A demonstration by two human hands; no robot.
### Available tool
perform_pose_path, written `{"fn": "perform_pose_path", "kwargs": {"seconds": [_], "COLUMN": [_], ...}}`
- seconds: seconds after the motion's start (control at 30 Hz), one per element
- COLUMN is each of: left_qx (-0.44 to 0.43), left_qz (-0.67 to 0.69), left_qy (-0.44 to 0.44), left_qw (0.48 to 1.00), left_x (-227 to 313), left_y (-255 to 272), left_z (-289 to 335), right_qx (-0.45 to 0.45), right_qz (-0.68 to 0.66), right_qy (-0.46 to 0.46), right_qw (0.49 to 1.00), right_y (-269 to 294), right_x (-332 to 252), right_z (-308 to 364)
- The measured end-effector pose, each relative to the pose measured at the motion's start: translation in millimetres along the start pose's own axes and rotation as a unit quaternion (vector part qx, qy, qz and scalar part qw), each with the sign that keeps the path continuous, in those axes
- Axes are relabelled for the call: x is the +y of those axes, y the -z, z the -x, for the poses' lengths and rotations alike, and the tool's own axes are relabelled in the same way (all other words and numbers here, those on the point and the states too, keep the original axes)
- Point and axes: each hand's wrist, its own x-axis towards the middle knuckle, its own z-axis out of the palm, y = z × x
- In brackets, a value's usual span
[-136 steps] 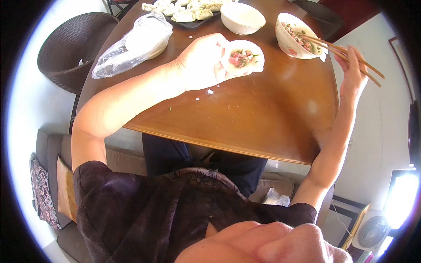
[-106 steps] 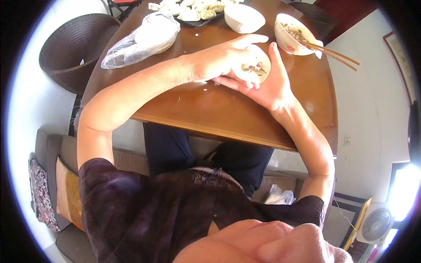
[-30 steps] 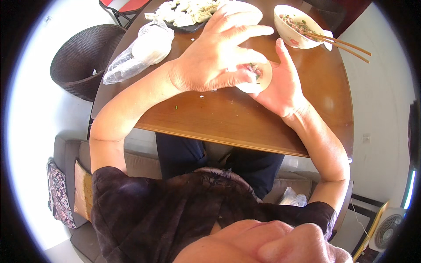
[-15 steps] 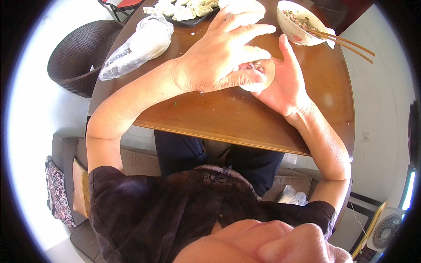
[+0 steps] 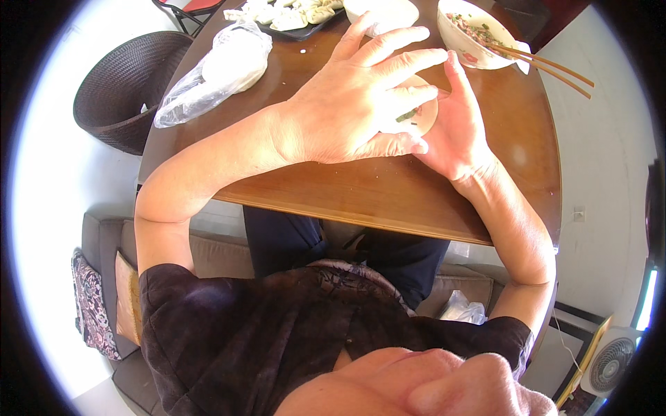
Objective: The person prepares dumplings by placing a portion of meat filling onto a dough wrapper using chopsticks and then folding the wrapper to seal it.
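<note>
A round, pale dumpling wrapper [image 5: 425,119] with bits of meat and green filling rests against the palm and fingers of my right hand [image 5: 459,132], which supports it from the right with the thumb raised. My left hand [image 5: 364,97] spreads its fingers over the wrapper's left side, thumb by the lower edge, hiding much of the filling. Just beyond, a flowered white bowl [image 5: 472,59] contains minced filling, and wooden chopsticks [image 5: 555,67] lean over its right rim. Finished dumplings [image 5: 295,15] sit on a black tray [image 5: 305,33] at the far left.
A clear plastic bag [image 5: 218,66] with something white inside lies at the table's left. Behind my left hand stands a white bowl [image 5: 399,10]. A dark woven basket [image 5: 104,90] is on the floor beside the wooden table [image 5: 326,187]; a fan [image 5: 610,364] stands lower right.
My left fingers have spread wider and lifted off the filling, with the thumb now lower. The wrapper shows more of its surface between my hands.
</note>
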Motion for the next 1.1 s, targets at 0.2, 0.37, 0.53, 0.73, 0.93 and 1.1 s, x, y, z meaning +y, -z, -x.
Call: {"fn": "perform_pose_path", "kwargs": {"seconds": [0.2, 0.37, 0.53, 0.73, 0.93, 1.1], "left_qx": [-0.018, -0.017, -0.011, 0.018, 0.05, 0.028], "left_qz": [0.045, 0.076, 0.086, 0.102, 0.016, -0.07], "left_qy": [-0.031, -0.054, -0.061, -0.077, 0.071, 0.119], "left_qw": [0.998, 0.995, 0.994, 0.992, 0.996, 0.99], "left_x": [0.8, 3.9, -3.9, -28.7, -71.9, -115.2], "left_y": [-1.4, 0.1, 4.6, 8.8, -4.2, -23.7], "left_z": [1.5, 2.6, -0.7, 0.6, 0.1, -9.1], "right_qx": [-0.005, -0.02, -0.064, -0.096, -0.027, -0.044], "right_qz": [0.047, 0.035, 0.005, -0.044, -0.016, -0.027], "right_qy": [0.026, 0.021, 0.009, 0.013, 0.018, 0.014], "right_qw": [0.999, 0.999, 0.998, 0.994, 0.999, 0.999], "right_y": [-4.3, 4.2, 5.9, 13.5, 0.9, -2.9], "right_x": [-1.2, -8.7, -10.9, -13.7, -6.2, -3.4], "right_z": [1.1, 0.7, 1.0, 0.3, -2.6, -3.1]}}
